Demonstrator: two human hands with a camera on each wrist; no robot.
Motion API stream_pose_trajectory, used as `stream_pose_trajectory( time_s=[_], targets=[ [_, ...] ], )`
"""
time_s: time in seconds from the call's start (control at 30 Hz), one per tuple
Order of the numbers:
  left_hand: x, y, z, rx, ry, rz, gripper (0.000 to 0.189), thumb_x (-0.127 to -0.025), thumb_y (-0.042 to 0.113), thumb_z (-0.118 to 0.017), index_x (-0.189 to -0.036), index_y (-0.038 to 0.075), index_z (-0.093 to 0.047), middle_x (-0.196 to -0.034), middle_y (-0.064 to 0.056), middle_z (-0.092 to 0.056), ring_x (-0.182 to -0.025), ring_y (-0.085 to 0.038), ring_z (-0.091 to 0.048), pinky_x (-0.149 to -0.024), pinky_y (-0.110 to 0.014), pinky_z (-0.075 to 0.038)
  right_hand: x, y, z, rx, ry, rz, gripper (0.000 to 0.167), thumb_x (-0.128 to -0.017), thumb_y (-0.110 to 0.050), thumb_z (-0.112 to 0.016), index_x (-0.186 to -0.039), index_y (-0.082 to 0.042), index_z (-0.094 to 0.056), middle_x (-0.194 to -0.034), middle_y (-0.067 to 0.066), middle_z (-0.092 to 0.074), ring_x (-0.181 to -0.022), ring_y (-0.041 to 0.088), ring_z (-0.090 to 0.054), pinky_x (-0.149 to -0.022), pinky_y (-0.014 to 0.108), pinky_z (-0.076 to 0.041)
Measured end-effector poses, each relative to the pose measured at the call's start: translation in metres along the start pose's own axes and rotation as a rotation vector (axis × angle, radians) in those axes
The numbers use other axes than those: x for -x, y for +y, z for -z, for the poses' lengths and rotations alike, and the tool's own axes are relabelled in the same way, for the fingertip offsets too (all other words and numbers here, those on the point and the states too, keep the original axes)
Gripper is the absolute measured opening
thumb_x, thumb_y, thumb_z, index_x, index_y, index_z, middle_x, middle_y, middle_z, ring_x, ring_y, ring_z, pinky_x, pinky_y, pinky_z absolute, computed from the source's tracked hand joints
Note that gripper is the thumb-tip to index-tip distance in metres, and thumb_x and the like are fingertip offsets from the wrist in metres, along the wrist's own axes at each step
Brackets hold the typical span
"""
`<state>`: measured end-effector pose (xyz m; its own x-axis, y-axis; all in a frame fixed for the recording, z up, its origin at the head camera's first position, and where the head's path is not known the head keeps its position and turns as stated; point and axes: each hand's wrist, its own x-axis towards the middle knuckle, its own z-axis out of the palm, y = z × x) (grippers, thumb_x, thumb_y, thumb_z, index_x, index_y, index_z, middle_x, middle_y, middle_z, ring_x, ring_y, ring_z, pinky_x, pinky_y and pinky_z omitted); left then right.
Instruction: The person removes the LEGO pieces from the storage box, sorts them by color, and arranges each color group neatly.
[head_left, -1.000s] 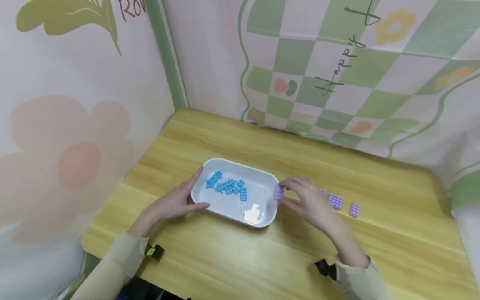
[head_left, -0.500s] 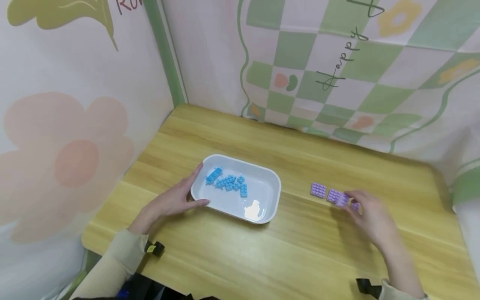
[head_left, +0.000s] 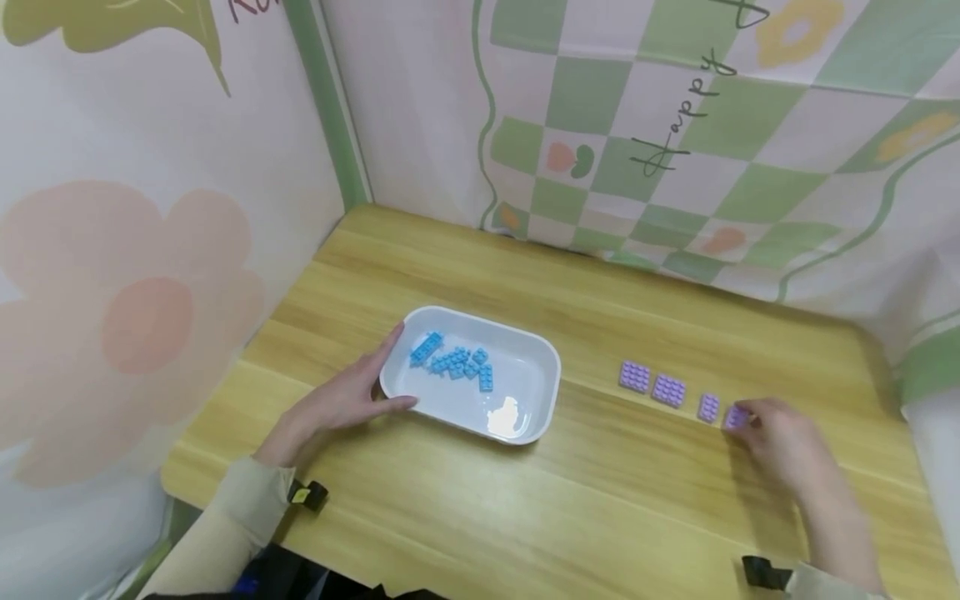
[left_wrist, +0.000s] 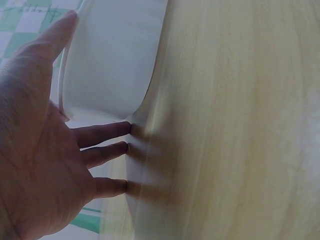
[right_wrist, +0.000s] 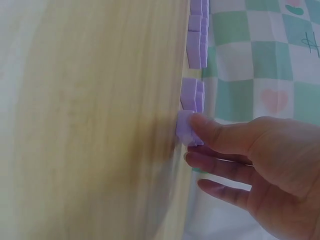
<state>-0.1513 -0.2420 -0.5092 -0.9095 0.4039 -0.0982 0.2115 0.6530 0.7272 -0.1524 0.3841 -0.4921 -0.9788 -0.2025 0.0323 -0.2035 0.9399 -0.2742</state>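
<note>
A white tray (head_left: pixel 525 337) sits on the table with several blue building bricks (head_left: pixel 453 360) in its left half. My left hand (head_left: pixel 341 408) spans the tray's left end, the thumb along the near rim and the other fingers toward the far side. In the left wrist view, its straight fingers (left_wrist: pixel 102 132) spread beside the tray wall (left_wrist: pixel 112 60). Farther right, my right hand (head_left: pixel 787 446) pinches a purple building brick (head_left: pixel 736 417) between thumb and fingertips, low at the table. This brick is at the right end of a row, beside a smaller purple brick (head_left: pixel 708 407).
Two larger purple bricks, the leftmost one (head_left: pixel 634 377) and its neighbour (head_left: pixel 668 391), continue the row toward the tray. Behind the wooden table (head_left: pixel 585 517) hangs a green-and-white checked curtain (head_left: pixel 592 108). A pale flowered wall covering (head_left: pixel 142 325) is at the left.
My right hand has carried the purple brick from the tray's right rim to the right end of the row, passing over the other purple bricks. My left hand stays at the tray.
</note>
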Motion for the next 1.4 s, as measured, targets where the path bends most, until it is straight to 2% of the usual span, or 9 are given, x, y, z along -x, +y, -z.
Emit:
stream_pose_trajectory(
  time_s=[0.27, 0.43, 0.5, 0.6, 0.77, 0.93, 1.1, 1.23, 1.4],
  targets=[
    [0.0, -0.001, -0.001, 0.01, -0.001, 0.022, 0.122, -0.098, 0.055, -0.079, -0.178, 0.028, 0.007, -0.185, -0.021, -0.011, -0.161, -0.053, -0.036, -0.13, -0.071, -0.034, -0.011, -0.006, -0.009, -0.028, 0.009, 0.049, 0.04, -0.094, 0.001, -0.08, -0.127, 0.018, -0.066, -0.12, 0.044, -0.068, -0.105, 0.064, -0.066, -0.09, 0.078, -0.053],
    [-0.001, -0.001, 0.0, 0.009, 0.0, 0.025, 0.122, -0.097, 0.056, -0.08, -0.178, 0.028, 0.007, -0.184, -0.021, -0.013, -0.161, -0.053, -0.036, -0.13, -0.071, -0.035, -0.018, -0.019, -0.005, -0.053, -0.015, 0.057, 0.062, -0.094, -0.01, -0.085, -0.143, 0.016, -0.057, -0.125, 0.043, -0.065, -0.105, 0.061, -0.067, -0.089, 0.079, -0.054],
    [-0.001, -0.001, 0.0, 0.006, -0.001, 0.025, 0.122, -0.097, 0.056, -0.08, -0.178, 0.027, 0.007, -0.184, -0.021, -0.013, -0.162, -0.053, -0.036, -0.13, -0.071, -0.035, -0.021, -0.028, -0.002, -0.047, 0.004, 0.076, 0.07, -0.093, -0.016, -0.086, -0.149, 0.013, -0.053, -0.131, 0.043, -0.062, -0.109, 0.062, -0.066, -0.092, 0.08, -0.053],
    [-0.001, -0.001, 0.0, 0.004, -0.001, 0.03, 0.122, -0.097, 0.055, -0.08, -0.179, 0.025, 0.006, -0.184, -0.021, -0.013, -0.162, -0.053, -0.035, -0.13, -0.071, -0.034, -0.029, -0.048, 0.005, -0.047, 0.07, 0.117, 0.074, -0.095, -0.02, -0.086, -0.153, 0.009, -0.052, -0.139, 0.043, -0.059, -0.118, 0.065, -0.06, -0.098, 0.082, -0.049],
    [-0.001, 0.0, 0.001, -0.002, 0.002, 0.026, 0.122, -0.098, 0.055, -0.08, -0.179, 0.024, 0.006, -0.184, -0.022, -0.014, -0.162, -0.053, -0.035, -0.13, -0.071, -0.034, -0.043, -0.085, 0.012, -0.072, 0.186, 0.222, 0.075, -0.089, -0.014, -0.089, -0.153, 0.006, -0.055, -0.145, 0.041, -0.058, -0.127, 0.064, -0.057, -0.104, 0.082, -0.048],
    [0.0, 0.001, 0.001, -0.004, 0.004, 0.028, 0.121, -0.098, 0.055, -0.079, -0.179, 0.024, 0.005, -0.184, -0.023, -0.014, -0.162, -0.054, -0.035, -0.129, -0.072, -0.035, -0.059, -0.125, 0.006, -0.14, 0.215, 0.346, 0.076, -0.085, -0.009, -0.092, -0.151, 0.005, -0.057, -0.144, 0.036, -0.061, -0.129, 0.06, -0.059, -0.106, 0.078, -0.052],
    [0.0, 0.0, 0.0, 0.0, -0.001, 0.047, 0.121, -0.097, 0.058, -0.079, -0.178, 0.028, 0.006, -0.185, -0.02, -0.012, -0.163, -0.054, -0.032, -0.13, -0.074, -0.031, -0.072, -0.167, -0.012, -0.196, 0.195, 0.434, 0.075, -0.086, -0.01, -0.092, -0.151, 0.005, -0.058, -0.145, 0.032, -0.063, -0.131, 0.053, -0.063, -0.108, 0.071, -0.056],
    [0.0, 0.0, 0.0, -0.002, -0.003, 0.051, 0.122, -0.097, 0.059, -0.079, -0.178, 0.03, 0.006, -0.185, -0.02, -0.012, -0.162, -0.054, -0.035, -0.129, -0.075, -0.033, -0.079, -0.195, -0.025, -0.223, 0.146, 0.454, 0.074, -0.088, -0.013, -0.092, -0.152, 0.003, -0.058, -0.148, 0.029, -0.064, -0.134, 0.05, -0.063, -0.112, 0.068, -0.056],
    [-0.001, -0.001, 0.0, 0.004, -0.004, 0.049, 0.122, -0.097, 0.059, -0.079, -0.178, 0.029, 0.007, -0.185, -0.02, -0.011, -0.161, -0.053, -0.036, -0.129, -0.073, -0.035, -0.089, -0.228, -0.043, -0.229, 0.097, 0.552, 0.075, -0.09, -0.022, -0.091, -0.153, 0.001, -0.059, -0.145, 0.026, -0.066, -0.132, 0.046, -0.066, -0.114, 0.063, -0.057]
  ],
)
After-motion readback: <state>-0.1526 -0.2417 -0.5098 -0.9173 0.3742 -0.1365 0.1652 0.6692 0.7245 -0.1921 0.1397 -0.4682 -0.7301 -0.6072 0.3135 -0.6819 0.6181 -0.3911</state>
